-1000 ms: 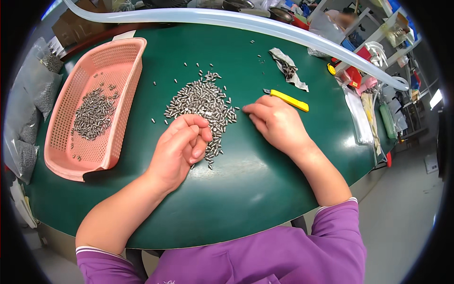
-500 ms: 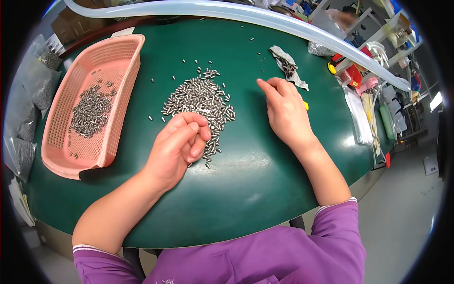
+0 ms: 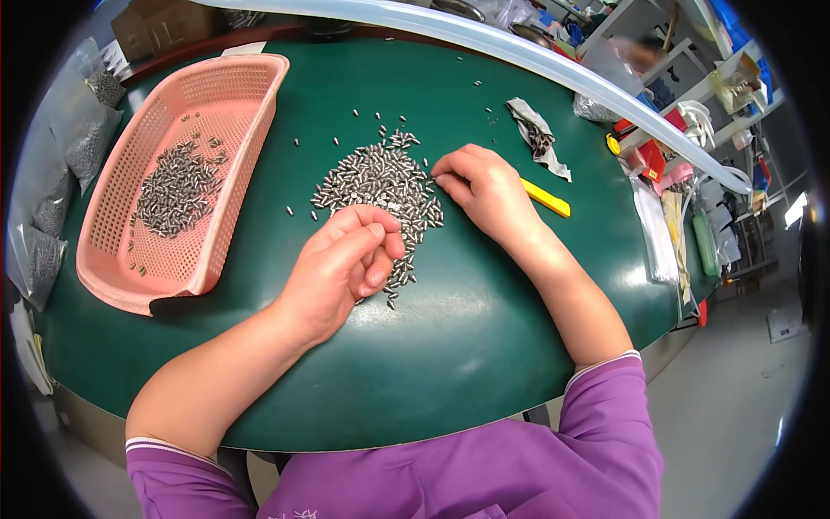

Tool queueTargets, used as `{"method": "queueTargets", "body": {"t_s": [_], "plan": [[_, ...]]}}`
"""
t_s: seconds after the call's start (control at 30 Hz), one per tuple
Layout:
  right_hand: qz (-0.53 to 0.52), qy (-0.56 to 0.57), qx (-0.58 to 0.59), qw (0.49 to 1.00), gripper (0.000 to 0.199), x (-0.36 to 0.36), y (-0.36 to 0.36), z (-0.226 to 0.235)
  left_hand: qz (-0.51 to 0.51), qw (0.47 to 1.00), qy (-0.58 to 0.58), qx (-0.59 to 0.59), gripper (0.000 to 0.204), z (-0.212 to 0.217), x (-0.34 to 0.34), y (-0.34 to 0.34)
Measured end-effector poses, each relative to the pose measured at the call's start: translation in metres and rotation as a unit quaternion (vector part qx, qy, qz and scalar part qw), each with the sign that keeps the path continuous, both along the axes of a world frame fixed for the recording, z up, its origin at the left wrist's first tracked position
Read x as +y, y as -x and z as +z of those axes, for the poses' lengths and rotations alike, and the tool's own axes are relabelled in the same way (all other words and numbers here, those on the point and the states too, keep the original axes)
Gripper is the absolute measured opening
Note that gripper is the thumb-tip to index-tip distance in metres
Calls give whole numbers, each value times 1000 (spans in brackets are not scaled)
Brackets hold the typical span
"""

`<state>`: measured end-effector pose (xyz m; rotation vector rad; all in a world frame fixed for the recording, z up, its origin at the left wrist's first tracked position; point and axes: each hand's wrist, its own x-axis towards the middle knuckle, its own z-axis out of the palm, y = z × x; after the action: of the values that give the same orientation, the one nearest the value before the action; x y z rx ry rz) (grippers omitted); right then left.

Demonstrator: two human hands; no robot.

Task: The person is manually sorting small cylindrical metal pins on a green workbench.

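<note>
Yellow cutter [image 3: 548,200] on green table [image 3: 415,372], to my right. Crumpled pale scrap [image 3: 526,117] lies farther from me. Long cloudy tube [image 3: 536,63] bends across top of what I see. Brown cardboard box [image 3: 164,30] back at my left. White plastic sheets [image 3: 653,238], red box [image 3: 652,159] and long green thing [image 3: 705,244] by table's right edge.

The foreground is filled by a green-topped table [image 3: 415,389] with a curved near edge, and pale glare is reflected on its surface. The far edge is bordered by a reddish-brown strip [image 3: 199,52]; a cardboard box [image 3: 160,33] is seen beyond its far left corner. Past the far right corner, white shelving [image 3: 699,71] is crowded with goods. Grey floor [image 3: 718,406] is exposed beyond the right edge, where a bright white patch of light [image 3: 795,210] is seen.
</note>
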<state>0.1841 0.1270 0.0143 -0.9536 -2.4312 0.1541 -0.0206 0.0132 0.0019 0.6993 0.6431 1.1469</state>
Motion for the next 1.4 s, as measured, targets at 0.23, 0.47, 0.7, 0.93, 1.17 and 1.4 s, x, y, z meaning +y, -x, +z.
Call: {"method": "queueTargets", "body": {"t_s": [0.23,0.47,0.7,0.93,1.17,1.4], "plan": [[41,203,130,970,8,-27,9,26,2,999,10,35,17,0,-2,1],[155,164,127,966,13,-57,20,34,-44,997,-20,65,16,2,-3,-1],[17,123,-4,992,21,-40,5,44,-36,998,-29,47,14,-5,-2,2],[-8,196,-46,980,16,-33,-4,29,-39,999,-12,27,18,-5,0,1],[7,148,-101,984,13,-35,-2,30,-44,999,-2,18,20,-3,-1,2],[124,249,100,955,10,-54,17,43,-33,999,-25,31,20,-2,-3,2]]}}
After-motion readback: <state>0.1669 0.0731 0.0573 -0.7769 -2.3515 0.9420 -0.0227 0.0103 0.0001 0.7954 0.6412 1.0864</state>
